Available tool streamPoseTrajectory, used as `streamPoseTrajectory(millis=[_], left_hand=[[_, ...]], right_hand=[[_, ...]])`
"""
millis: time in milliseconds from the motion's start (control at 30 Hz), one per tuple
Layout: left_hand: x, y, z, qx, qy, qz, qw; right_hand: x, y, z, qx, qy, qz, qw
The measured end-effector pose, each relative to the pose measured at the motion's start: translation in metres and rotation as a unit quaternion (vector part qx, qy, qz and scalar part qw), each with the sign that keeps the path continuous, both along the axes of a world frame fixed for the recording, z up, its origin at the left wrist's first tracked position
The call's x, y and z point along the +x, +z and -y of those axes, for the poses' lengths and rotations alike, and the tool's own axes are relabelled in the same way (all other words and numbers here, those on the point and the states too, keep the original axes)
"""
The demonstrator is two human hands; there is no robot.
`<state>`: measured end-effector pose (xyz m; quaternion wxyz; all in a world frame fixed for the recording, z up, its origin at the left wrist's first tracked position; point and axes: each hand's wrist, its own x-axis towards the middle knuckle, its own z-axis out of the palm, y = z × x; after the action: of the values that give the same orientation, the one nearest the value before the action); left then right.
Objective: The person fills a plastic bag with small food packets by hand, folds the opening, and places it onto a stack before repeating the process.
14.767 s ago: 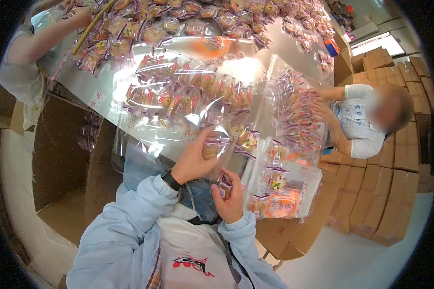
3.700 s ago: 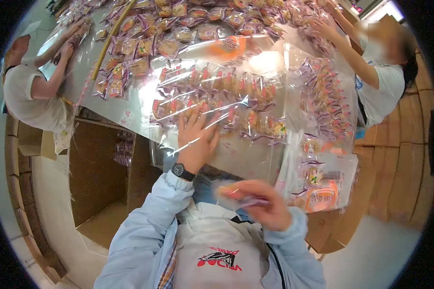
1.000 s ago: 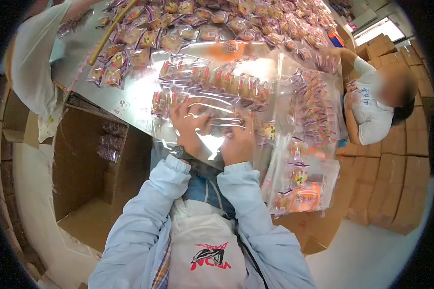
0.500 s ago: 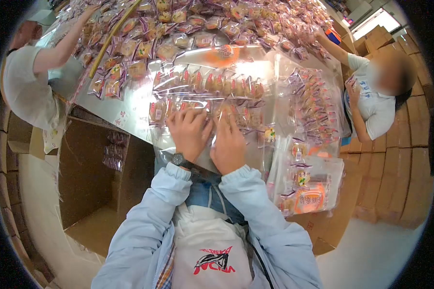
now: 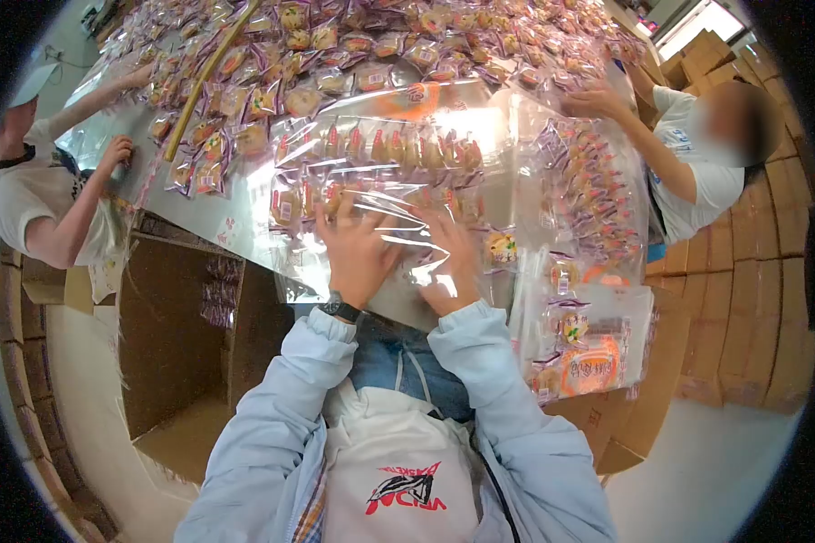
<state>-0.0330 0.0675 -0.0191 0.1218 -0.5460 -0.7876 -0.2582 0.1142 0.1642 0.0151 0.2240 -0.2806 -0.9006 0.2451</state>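
Observation:
A large clear plastic bag (image 5: 312,276) lies before me with two rows of wrapped small cakes in it. The upper row of wrapped cakes (image 5: 380,149) runs straight across. My left hand (image 5: 358,253) is on the lower row, its fingers stretched out and apart. To its right, my right hand (image 5: 453,258) also has its fingers extended by the same row. Bright plastic film crosses the fingers of both hands, so their tips are partly hidden. A single wrapped cake (image 5: 501,246) with a yellow and green print sits right of my right hand.
A filled clear bag (image 5: 593,195) lies on the right, above a stack of printed bags (image 5: 593,362). Loose wrapped cakes (image 5: 407,41) cover the far table beside a yellow strip (image 5: 210,77). An open carton (image 5: 177,362) stands lower left. People work at both sides.
My right hand has shifted right and a little down, away from my left. Plastic film now shows over my fingers. Both other people have moved their arms.

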Motion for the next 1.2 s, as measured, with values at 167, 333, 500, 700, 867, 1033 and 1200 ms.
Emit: streamPoseTrajectory(millis=[167,333,500,700,867,1033,1200], left_hand=[[-0.001,0.003,0.001,-0.091,0.027,-0.038,0.995],[-0.004,0.002,-0.007,0.024,0.037,-0.048,0.998],[-0.003,-0.003,-0.003,0.023,0.004,-0.034,0.999],[-0.005,-0.003,-0.001,0.033,0.014,-0.004,0.999],[0.006,-0.007,-0.010,0.033,0.088,-0.053,0.994],[0.010,-0.020,-0.018,0.008,0.113,-0.075,0.991],[0.009,-0.017,-0.026,-0.036,0.113,-0.070,0.990]], right_hand=[[-0.020,-0.017,0.000,0.164,-0.111,0.078,0.977],[-0.037,-0.040,-0.004,0.198,-0.156,0.047,0.966],[-0.040,-0.042,-0.004,0.203,-0.190,0.069,0.958],[-0.030,-0.034,-0.010,0.171,-0.160,0.038,0.971],[-0.029,-0.037,-0.004,0.164,-0.221,0.037,0.961],[-0.029,-0.053,-0.006,0.228,-0.228,0.053,0.945],[-0.028,-0.039,0.002,0.220,-0.153,0.086,0.960]])
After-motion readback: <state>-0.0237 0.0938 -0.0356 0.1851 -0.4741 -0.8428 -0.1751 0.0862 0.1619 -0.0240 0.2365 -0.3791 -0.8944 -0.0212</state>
